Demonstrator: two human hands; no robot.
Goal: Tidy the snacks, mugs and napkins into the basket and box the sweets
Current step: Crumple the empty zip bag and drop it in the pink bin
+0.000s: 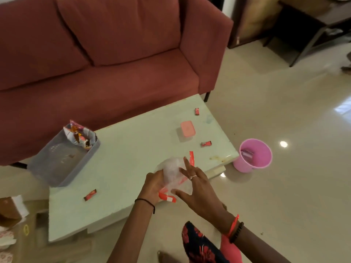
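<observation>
Sweets (90, 194) lay scattered around the lidded box (187, 130) on the worktop (133, 149). Nearer than the box, the left hand (153, 185) gripped a clear bag (173, 173); the right hand (197, 186) spread open against it. Best to steady the bag's mouth first, I'd say.
</observation>
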